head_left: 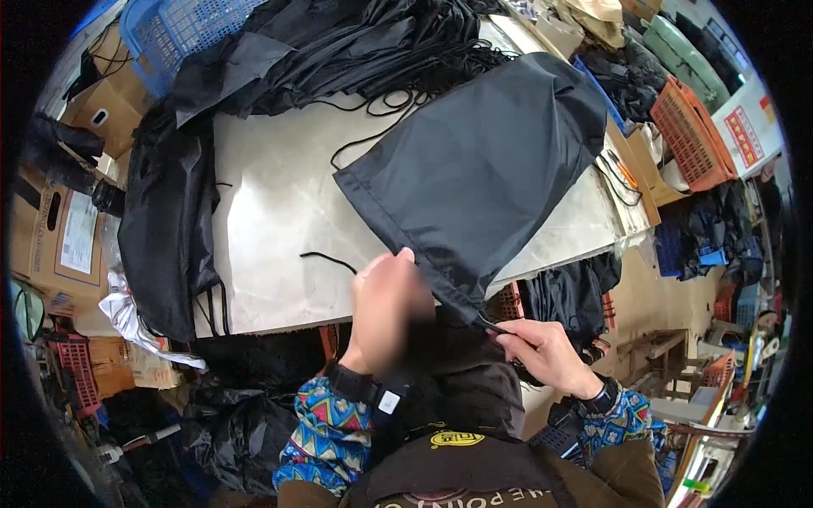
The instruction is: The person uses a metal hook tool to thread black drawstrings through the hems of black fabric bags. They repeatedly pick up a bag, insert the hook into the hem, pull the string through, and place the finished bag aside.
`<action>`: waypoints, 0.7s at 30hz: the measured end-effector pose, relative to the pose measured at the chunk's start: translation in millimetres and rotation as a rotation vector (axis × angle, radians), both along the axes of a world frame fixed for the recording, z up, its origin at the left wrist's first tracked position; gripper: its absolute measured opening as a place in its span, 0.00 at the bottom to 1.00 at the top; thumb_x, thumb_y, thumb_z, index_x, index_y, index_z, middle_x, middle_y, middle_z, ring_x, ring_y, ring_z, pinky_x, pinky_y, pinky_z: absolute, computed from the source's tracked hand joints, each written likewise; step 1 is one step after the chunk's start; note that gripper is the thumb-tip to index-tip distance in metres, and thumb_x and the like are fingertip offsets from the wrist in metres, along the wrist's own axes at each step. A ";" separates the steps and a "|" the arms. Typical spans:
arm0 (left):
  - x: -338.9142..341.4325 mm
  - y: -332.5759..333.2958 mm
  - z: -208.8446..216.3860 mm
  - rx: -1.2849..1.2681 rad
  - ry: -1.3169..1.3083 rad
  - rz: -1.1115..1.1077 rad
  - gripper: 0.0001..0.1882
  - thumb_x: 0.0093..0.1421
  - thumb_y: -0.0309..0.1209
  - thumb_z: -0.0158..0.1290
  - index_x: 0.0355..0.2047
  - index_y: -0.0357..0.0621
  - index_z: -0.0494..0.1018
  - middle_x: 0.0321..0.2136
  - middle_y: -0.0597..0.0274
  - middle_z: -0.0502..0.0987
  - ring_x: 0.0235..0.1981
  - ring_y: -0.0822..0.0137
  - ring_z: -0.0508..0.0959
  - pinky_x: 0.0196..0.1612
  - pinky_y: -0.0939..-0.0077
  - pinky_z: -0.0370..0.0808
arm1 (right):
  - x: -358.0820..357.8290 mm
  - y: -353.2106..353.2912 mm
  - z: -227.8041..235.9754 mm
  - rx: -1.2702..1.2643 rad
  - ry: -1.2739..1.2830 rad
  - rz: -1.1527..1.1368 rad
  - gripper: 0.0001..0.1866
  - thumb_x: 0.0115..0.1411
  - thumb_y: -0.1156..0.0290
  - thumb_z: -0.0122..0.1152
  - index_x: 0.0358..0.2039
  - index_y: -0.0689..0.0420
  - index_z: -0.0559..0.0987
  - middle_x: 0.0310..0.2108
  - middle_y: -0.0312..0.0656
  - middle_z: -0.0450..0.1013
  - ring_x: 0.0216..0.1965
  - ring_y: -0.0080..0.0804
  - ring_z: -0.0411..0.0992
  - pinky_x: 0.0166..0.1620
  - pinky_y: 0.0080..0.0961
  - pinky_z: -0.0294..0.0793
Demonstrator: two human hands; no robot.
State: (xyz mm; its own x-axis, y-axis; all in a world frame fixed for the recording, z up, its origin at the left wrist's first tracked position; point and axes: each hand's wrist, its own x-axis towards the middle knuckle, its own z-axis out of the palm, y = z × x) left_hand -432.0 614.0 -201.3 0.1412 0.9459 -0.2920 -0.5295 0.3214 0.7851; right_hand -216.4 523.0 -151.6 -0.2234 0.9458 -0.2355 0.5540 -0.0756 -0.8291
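Observation:
A black fabric drawstring bag (483, 169) lies spread over the table, its hemmed edge slanting toward me. My left hand (385, 305) is closed at that hem, thumb on the edge; its lower part is smeared, so the fingers are partly hidden. A short end of black cord (329, 258) sticks out to the left of this hand. My right hand (546, 351) pinches the bag's near corner at the table's front edge, where a dark cord or piece of hem shows between thumb and fingers. Another cord loops out from the bag's far left corner.
The pale table (279, 212) carries a heap of black bags (339, 59) with tangled cords at the back and a folded black stack (169, 229) on the left. A blue basket (182, 38) stands behind. An orange crate (690, 135) and cardboard boxes (63, 224) flank the table.

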 end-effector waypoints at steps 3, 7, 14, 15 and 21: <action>-13.2 13.6 5.2 0.047 0.038 0.126 0.12 0.63 0.36 0.51 0.26 0.41 0.73 0.22 0.64 0.76 0.22 0.76 0.75 0.26 0.82 0.73 | 14.1 -7.7 1.4 -0.062 0.048 0.007 0.06 0.59 0.75 0.56 0.34 0.63 0.77 0.22 0.44 0.73 0.23 0.32 0.74 0.27 0.25 0.71; 13.5 -15.7 -13.9 0.245 0.227 -0.195 0.13 0.63 0.36 0.51 0.27 0.39 0.75 0.22 0.63 0.76 0.22 0.76 0.75 0.26 0.82 0.72 | 21.5 -12.3 -13.2 0.176 -0.059 0.005 0.06 0.59 0.74 0.56 0.32 0.64 0.77 0.22 0.45 0.72 0.22 0.34 0.72 0.27 0.24 0.69; 13.7 -4.8 7.2 0.118 0.115 -0.075 0.15 0.63 0.34 0.51 0.24 0.35 0.75 0.21 0.67 0.74 0.24 0.77 0.73 0.28 0.81 0.71 | -3.2 5.4 -1.6 0.090 0.063 -0.060 0.08 0.62 0.73 0.53 0.31 0.64 0.77 0.20 0.41 0.69 0.20 0.23 0.64 0.26 0.22 0.65; 19.9 -17.4 4.9 0.268 0.247 -0.164 0.15 0.63 0.33 0.50 0.24 0.34 0.74 0.20 0.68 0.74 0.24 0.77 0.72 0.29 0.82 0.70 | -8.0 8.8 -7.9 0.067 0.092 -0.099 0.09 0.62 0.72 0.53 0.31 0.64 0.77 0.20 0.39 0.69 0.21 0.21 0.63 0.26 0.21 0.65; 12.3 -15.1 8.4 0.262 0.269 -0.081 0.14 0.63 0.31 0.51 0.22 0.36 0.72 0.20 0.74 0.69 0.25 0.83 0.65 0.29 0.86 0.65 | -27.9 14.9 -21.8 -0.023 0.318 -0.057 0.11 0.65 0.70 0.50 0.36 0.64 0.76 0.22 0.32 0.71 0.27 0.15 0.66 0.33 0.16 0.66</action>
